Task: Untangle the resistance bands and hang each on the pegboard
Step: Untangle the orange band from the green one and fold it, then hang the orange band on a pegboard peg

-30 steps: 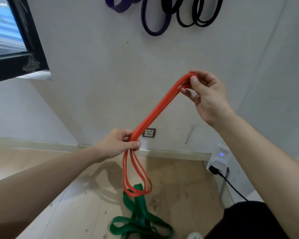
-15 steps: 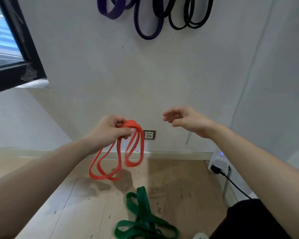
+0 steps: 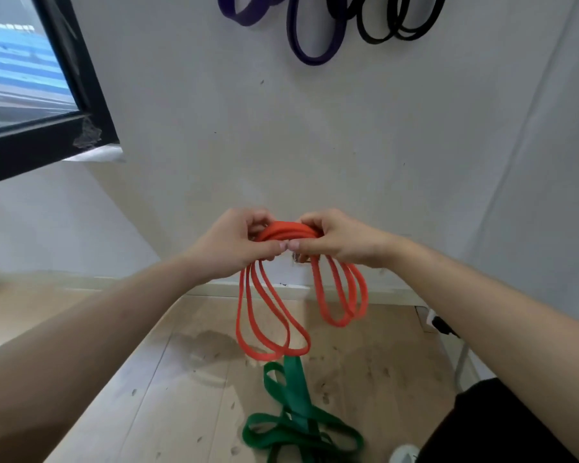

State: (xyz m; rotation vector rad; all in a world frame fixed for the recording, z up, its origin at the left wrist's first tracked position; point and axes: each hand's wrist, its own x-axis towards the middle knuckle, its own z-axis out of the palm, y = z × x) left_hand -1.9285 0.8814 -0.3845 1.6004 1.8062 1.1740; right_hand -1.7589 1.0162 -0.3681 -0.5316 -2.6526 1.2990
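While left hand (image 3: 233,246) and right hand (image 3: 343,242) pinch the orange band (image 3: 287,229), a green band (image 3: 295,397) lies at six o'clock, with a purple band (image 3: 315,54) and a black band (image 3: 380,35) at twelve.

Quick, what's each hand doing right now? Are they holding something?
Left hand: closed, gripping the folded orange band at its top.
Right hand: closed, gripping the same orange band beside the left hand.

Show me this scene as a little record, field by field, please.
Left-hand grip: pinches the bunched top of the orange band
Right-hand grip: pinches the same bunch, thumbs close together
Band shape: coiled, loops hanging below both hands
Green band: tangled on the wooden floor
Wall: purple bands and black bands hanging
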